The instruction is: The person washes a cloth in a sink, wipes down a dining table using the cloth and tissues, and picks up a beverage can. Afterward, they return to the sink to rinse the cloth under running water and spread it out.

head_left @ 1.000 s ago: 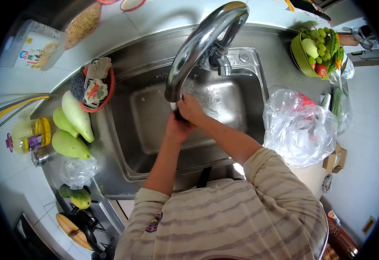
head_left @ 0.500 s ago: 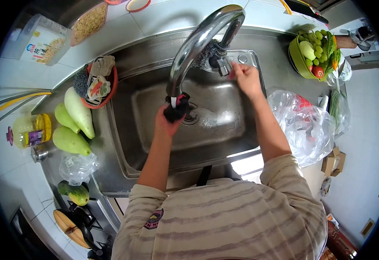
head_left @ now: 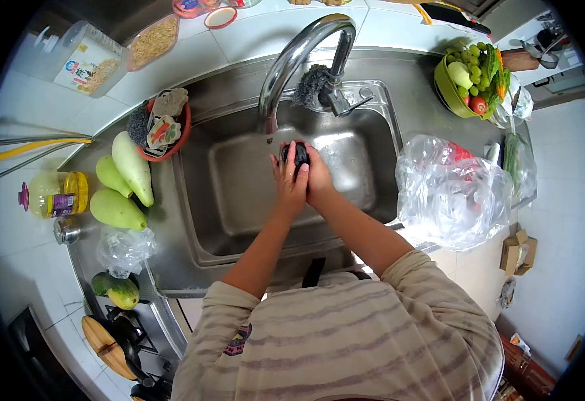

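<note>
Over the sink [head_left: 229,200], both hands are pressed together around a small, black, wet-looking wad [head_left: 298,155]; its kind I cannot make out. My left hand [head_left: 290,186] covers its left and near side, fingers pointing away from me. My right hand [head_left: 318,179] closes on it from the right. Between the fingers only part of the black surface shows. Just beyond and to the left is the spout of the curved chrome faucet [head_left: 291,57]. The faucet's lever [head_left: 356,105] sits at the back rim, beside a grey steel-wool scourer [head_left: 312,83].
Left of the sink are a red basket [head_left: 187,130] with scrubbers, pale green gourds [head_left: 120,208] and an oil bottle [head_left: 58,194]. On the right lie clear plastic bags [head_left: 456,194] and a green bowl [head_left: 449,93] of fruit and vegetables. A stove with a wooden lid [head_left: 105,341] stands lower left.
My right hand has left the faucet lever and joined my left hand on the black wad. My left hand has moved right with it, away from under the spout. The view has shifted slightly.
</note>
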### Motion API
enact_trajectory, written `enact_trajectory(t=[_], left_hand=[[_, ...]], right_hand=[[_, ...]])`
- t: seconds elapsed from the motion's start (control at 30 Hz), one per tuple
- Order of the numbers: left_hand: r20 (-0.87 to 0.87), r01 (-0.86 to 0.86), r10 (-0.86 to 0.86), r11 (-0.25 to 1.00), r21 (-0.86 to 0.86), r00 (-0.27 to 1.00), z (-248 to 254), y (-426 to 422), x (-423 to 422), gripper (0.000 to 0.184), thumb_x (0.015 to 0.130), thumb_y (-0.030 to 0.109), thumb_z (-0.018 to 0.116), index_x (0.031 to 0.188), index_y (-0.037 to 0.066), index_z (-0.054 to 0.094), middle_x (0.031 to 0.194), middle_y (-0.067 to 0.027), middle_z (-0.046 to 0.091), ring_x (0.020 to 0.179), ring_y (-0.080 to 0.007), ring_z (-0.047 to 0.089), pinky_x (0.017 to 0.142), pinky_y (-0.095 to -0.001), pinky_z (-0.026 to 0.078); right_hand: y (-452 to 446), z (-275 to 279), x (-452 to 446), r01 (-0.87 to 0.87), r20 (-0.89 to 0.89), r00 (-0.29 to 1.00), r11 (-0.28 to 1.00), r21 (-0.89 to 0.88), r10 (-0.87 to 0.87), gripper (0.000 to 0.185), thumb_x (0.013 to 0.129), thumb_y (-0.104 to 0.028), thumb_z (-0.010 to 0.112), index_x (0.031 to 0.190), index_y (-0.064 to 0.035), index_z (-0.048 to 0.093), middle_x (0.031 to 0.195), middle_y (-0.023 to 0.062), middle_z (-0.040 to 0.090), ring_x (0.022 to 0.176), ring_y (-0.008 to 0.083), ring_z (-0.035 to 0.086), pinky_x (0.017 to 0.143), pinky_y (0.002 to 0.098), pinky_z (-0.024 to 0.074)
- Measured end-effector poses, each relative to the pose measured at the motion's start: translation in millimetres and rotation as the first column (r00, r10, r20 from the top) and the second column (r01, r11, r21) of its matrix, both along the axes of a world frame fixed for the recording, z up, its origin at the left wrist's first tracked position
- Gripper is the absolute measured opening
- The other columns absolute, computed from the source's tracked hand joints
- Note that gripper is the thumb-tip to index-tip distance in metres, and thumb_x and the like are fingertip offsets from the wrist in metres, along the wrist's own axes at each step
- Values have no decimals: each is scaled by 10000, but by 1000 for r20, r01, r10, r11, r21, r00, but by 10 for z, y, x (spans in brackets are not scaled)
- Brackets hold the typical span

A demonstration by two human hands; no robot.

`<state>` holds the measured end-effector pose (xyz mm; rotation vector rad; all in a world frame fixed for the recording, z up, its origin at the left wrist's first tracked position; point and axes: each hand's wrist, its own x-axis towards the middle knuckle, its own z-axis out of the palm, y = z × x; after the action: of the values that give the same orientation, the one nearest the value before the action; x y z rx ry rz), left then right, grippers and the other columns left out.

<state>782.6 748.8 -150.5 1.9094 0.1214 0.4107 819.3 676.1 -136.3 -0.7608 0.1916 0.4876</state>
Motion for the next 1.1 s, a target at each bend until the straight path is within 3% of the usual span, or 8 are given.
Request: enact_trajectory(t=[0.07, 0.2, 0.33, 0.47, 0.57, 0.97, 1.0, 1.1], left_hand=[[2, -42, 43, 964, 262, 999, -11, -14, -3, 486, 931, 269, 477, 1391, 126, 409, 1435, -233, 319, 1331, -405, 271, 1110, -474, 177], [0, 16, -16, 987, 161, 1000, 328, -17, -25, 478, 913, 272, 514, 1368, 141, 448, 1435, -236, 317, 1320, -416, 292, 1102, -465, 210], [-43, -63, 58, 991, -115, 997, 355, -68, -29, 461, 889, 270, 570, 1319, 116, 508, 1394, -218, 374, 1266, -361, 383, 1057, -421, 296], [-302, -117, -76, 813, -571, 950, 471, 73, -98, 367, 898, 279, 578, 1185, 50, 586, 1137, -138, 571, 1029, -232, 547, 913, -345, 428], [-370, -138, -139, 763, -631, 919, 389, 202, -193, 290, 928, 314, 531, 1016, 48, 604, 1005, -64, 588, 931, -173, 541, 840, -324, 435], [-527, -539, 116, 158, -827, 842, -40, 645, -460, 243, 924, 274, 480, 785, 80, 523, 749, -49, 548, 697, -194, 520, 665, -337, 439], [-402, -399, -57, 54, -915, 914, -58, 777, -495, 259, 930, 284, 477, 816, 57, 521, 788, -84, 578, 750, -225, 563, 719, -343, 473], [-428, -426, 107, -45, -904, 897, 520, 657, -508, 279, 938, 283, 475, 858, 21, 531, 862, -116, 610, 817, -238, 590, 779, -347, 487]], right_hand=[[7, -46, -14, 2, -107, 994, 997, 76, 7, 325, 964, -331, 452, 1199, -113, 509, 1117, 37, 567, 1001, 170, 554, 870, 338, 466], [-34, 156, -111, -38, -126, 991, 991, 127, 55, 309, 963, -295, 493, 1224, -131, 493, 1188, 17, 538, 1072, 142, 535, 895, 345, 473], [37, 81, -133, -65, -145, 986, 990, 122, 83, 360, 957, -332, 499, 1257, -134, 483, 1214, 37, 540, 1089, 173, 533, 889, 367, 476], [180, -105, -261, -186, -323, 940, 960, -208, 112, 390, 976, -395, 391, 1157, -80, 533, 1036, 72, 600, 925, 198, 582, 789, 356, 482], [144, 230, -345, -260, -428, 902, 865, -430, 58, 437, 958, -411, 425, 1108, -23, 559, 975, 114, 617, 853, 218, 595, 714, 363, 486], [578, -40, -714, -224, 53, 921, 637, -738, 386, 464, 890, -354, 533, 1026, 86, 584, 955, 223, 638, 956, 362, 610, 848, 408, 449], [717, -124, -771, -62, 194, 948, 741, -669, 254, 460, 875, -347, 563, 1065, 71, 563, 1006, 249, 613, 985, 374, 596, 857, 411, 444], [756, 50, -865, 207, 490, 854, 751, -627, 175, 462, 853, -319, 618, 1140, 26, 508, 1143, 296, 534, 1065, 393, 553, 872, 418, 435]])
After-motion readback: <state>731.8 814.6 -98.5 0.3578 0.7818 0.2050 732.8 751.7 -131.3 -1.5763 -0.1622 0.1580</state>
